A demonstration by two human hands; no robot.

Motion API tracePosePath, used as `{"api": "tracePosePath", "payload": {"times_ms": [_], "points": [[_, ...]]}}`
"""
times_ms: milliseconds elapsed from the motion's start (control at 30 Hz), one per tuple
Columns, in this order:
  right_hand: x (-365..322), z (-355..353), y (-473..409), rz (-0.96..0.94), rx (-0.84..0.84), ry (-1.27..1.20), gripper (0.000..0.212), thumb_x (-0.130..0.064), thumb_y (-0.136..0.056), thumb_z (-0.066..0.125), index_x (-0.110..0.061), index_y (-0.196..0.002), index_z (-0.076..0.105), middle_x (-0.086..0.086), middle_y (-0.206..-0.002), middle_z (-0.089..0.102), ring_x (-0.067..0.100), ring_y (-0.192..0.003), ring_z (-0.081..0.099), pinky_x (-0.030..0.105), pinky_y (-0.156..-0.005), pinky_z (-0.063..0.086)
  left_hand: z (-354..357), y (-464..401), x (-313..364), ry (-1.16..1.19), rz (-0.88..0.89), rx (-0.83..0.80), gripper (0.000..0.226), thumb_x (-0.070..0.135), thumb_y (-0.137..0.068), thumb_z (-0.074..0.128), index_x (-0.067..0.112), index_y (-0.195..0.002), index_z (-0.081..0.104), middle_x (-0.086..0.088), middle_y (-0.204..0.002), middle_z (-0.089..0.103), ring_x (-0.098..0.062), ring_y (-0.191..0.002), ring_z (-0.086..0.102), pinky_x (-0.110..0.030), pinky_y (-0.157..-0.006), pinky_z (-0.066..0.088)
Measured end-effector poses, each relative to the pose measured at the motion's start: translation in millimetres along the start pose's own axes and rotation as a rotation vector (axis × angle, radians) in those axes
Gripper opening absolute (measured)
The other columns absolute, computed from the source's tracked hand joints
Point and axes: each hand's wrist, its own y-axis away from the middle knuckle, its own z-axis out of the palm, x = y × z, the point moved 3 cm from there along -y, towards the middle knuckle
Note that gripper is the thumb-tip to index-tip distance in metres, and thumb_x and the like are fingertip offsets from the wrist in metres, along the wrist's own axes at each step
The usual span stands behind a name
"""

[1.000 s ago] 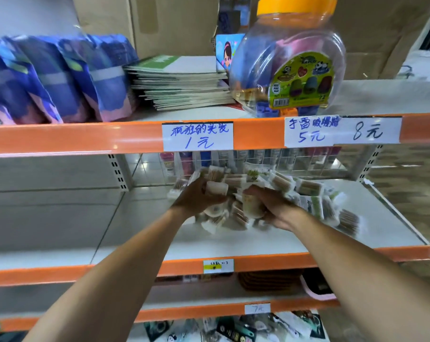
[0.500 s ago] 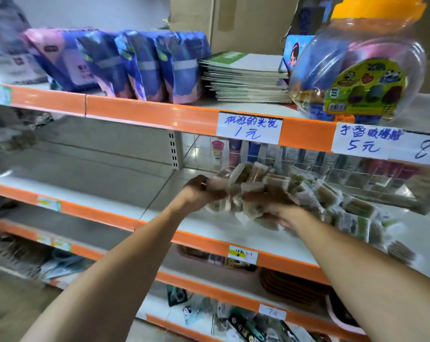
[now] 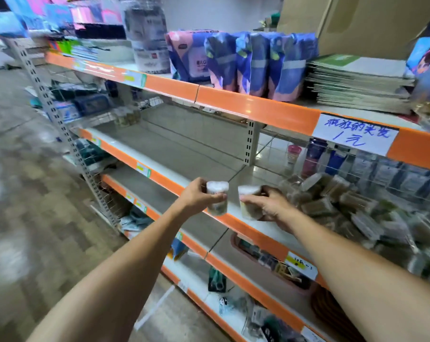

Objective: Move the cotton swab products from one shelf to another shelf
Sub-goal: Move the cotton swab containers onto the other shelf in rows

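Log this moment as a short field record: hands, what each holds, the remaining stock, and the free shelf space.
left hand: left hand grips one cotton swab tub, upright, in front of the shelf edge
right hand: right hand grips a second swab tub, tilted
remaining stock: pile of swab packs on the middle shelf, right of the hands
free space: bare shelf section to the left of the pile, same level
shelf above: blue and pink pouches, stacked notebooks

Shelf edges (image 3: 256, 108) orange; pouches (image 3: 258, 62) blue-purple-pink; swab packs (image 3: 217, 198) white-topped; price label (image 3: 354, 133) white, blue writing.
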Motion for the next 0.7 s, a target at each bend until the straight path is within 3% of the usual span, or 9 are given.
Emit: {"api": "tracePosePath", "payload": {"times_ms": [67, 233, 400, 500, 600, 700], "points": [[-5.0, 25.5, -7.4, -0.003, -0.035, 0.005, 0.048, -0.034, -0.066, 0.089, -0.013, -0.104, 0.068, 0.005, -0.099, 0.074, 0.016, -0.084, 0.068, 0.046, -0.079, 0.061, -23.0, 2.4, -16.7, 0.021, -0.022, 0.04, 0.029, 0.024, -0.074, 0.085, 0.018, -0.07, 0.057, 0.001, -0.071, 0.057, -0.008, -0.064, 0.052, -0.028, -0.063, 0.042], [-25.5, 93.9, -24.6, -0.026, -0.152, 0.008, 0.03, -0.017, -0.077, 0.083, -0.016, -0.104, 0.069, -0.001, -0.088, 0.069, 0.008, -0.073, 0.063, 0.027, -0.063, 0.055, -85.7, 11.6, -57.5, 0.009, -0.064, 0.129, 0.031, 0.033, -0.069, 0.087, 0.011, -0.079, 0.067, 0.006, -0.068, 0.062, -0.005, -0.063, 0.055, -0.029, -0.065, 0.045], [-46.4, 169.6, -52.8, -0.071, -0.211, 0.044, 0.027, -0.014, -0.079, 0.081, -0.017, -0.101, 0.067, 0.0, -0.086, 0.066, 0.007, -0.068, 0.059, 0.014, -0.048, 0.047, -153.0, 12.8, -85.9, -0.028, -0.089, 0.167, 0.016, 0.021, -0.078, 0.082, 0.019, -0.074, 0.067, 0.018, -0.05, 0.056, 0.008, -0.049, 0.049, -0.014, -0.05, 0.04], [-57.7, 210.2, -68.6, -0.07, -0.237, 0.035, 0.028, -0.018, -0.076, 0.083, -0.017, -0.1, 0.068, -0.001, -0.088, 0.068, 0.011, -0.073, 0.062, 0.021, -0.056, 0.049, -193.9, 9.3, -109.9, -0.062, -0.112, 0.221, 0.021, 0.033, -0.072, 0.085, 0.019, -0.079, 0.071, 0.01, -0.07, 0.065, -0.003, -0.069, 0.061, -0.025, -0.063, 0.05], [-68.9, 252.9, -92.8, -0.076, -0.24, 0.054, 0.033, -0.023, -0.071, 0.086, -0.016, -0.098, 0.069, -0.001, -0.088, 0.07, 0.014, -0.077, 0.064, 0.027, -0.062, 0.049, -237.8, 4.4, -138.1, -0.056, -0.163, 0.297, 0.05, 0.049, -0.057, 0.086, 0.021, -0.093, 0.066, 0.002, -0.09, 0.071, -0.013, -0.085, 0.068, -0.036, -0.074, 0.057], [-80.6, 292.6, -108.8, -0.099, -0.243, 0.049, 0.031, -0.023, -0.072, 0.086, -0.017, -0.097, 0.069, -0.001, -0.087, 0.069, 0.012, -0.073, 0.062, 0.022, -0.058, 0.046, -273.2, -2.0, -154.6, -0.015, -0.174, 0.332, 0.048, 0.033, -0.067, 0.089, 0.016, -0.102, 0.059, -0.002, -0.098, 0.069, -0.015, -0.087, 0.066, -0.032, -0.071, 0.053]]}}
